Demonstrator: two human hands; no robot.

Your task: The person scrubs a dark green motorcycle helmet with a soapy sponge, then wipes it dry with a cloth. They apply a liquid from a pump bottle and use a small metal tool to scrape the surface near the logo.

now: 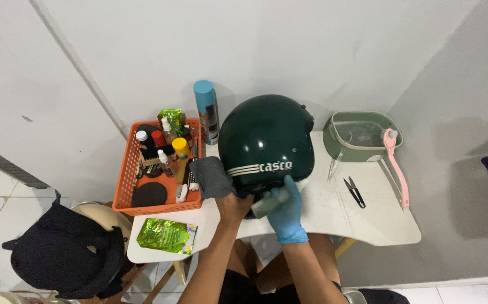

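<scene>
- A dark green helmet (265, 143) with pale stripes on its side stands dome-up on the white counter (379, 219), near the counter's middle and toward its far edge.
- The left hand (231, 205), bare, is closed around a dark grey cloth (212, 177) and presses it against the helmet's lower rim at about 8 o'clock of the shell.
- The right hand (285, 209) wears a blue glove; its fingers are curled against the helmet's lower edge at roughly 6 o'clock, pinching a pale folded wipe (266, 204) there.
- An orange basket (126, 180) sits at 9 o'clock of the helmet, just beside it, packed with small bottles and a black round pad (148, 194).
- A tall blue spray can (207, 111) stands upright between the basket and the helmet, at about 10 o'clock.
- A shiny green packet (166, 235) lies flat on the counter's near left corner, at 7 o'clock of the helmet.
- A grey-green tub (362, 137) rests at 3 o'clock, with a pink long-handled brush (397, 169) leaning from its rim down onto the counter.
- Small black snips (355, 191) lie on the counter between the helmet and the brush.
- A black bag (61, 256) lies low at the far left, off the counter.
</scene>
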